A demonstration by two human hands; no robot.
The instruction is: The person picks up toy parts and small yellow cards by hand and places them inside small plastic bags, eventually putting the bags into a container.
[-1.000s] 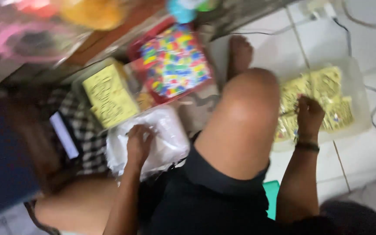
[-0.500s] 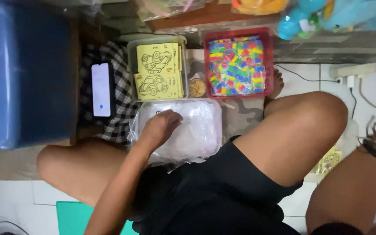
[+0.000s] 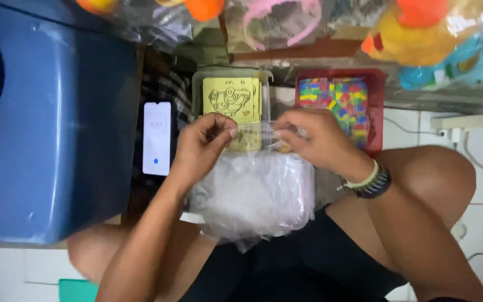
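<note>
Both hands hold one clear sleeve [image 3: 255, 134] above the bag pile [image 3: 252, 193]. The left hand [image 3: 199, 146] pinches its left edge, and the right hand [image 3: 314, 137] pinches its right edge. Behind are yellow cards [image 3: 231, 100], a red tray [image 3: 373, 106] and a phone [image 3: 156, 138].

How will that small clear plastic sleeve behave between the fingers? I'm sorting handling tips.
The clear sleeve, stretched between left hand and right hand, looks thin: probably floppy, very light. Its glossy film seems slippery, likely clinging shut.
</note>
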